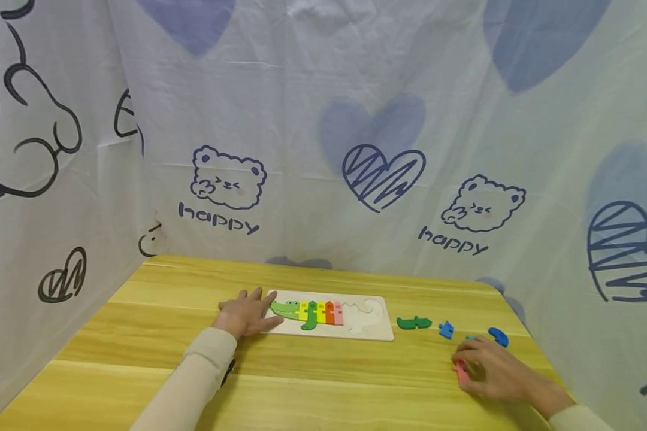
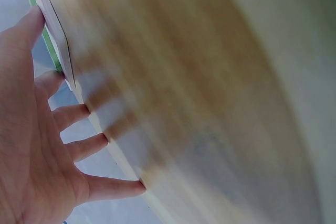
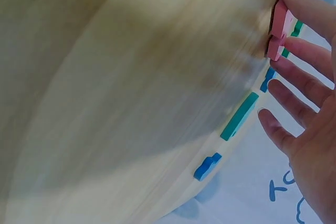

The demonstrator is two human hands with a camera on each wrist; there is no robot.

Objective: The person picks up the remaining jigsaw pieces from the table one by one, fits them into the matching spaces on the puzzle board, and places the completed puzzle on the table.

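A pale wooden puzzle board (image 1: 374, 329) lies flat on the table. Its left part is filled by a crocodile head (image 1: 284, 309) and coloured body pieces (image 1: 323, 312), while the right part shows bare outlines. At the board's left end rests my left hand (image 1: 242, 316), fingers spread, with the thumb and index finger at its edge. To the right, my right hand (image 1: 493, 368) pinches a pink puzzle piece (image 3: 281, 19) between thumb and index finger, low over the table. The other fingers of that hand are spread out in the right wrist view.
Loose pieces lie between the board and my right hand: a dark green one (image 1: 414, 323) and a small blue one (image 1: 446, 329). Beyond the hand are a curved blue piece (image 1: 498, 337) and a teal piece (image 3: 240, 116). A printed white curtain (image 1: 302, 239) hangs behind the wooden table (image 1: 323, 389).
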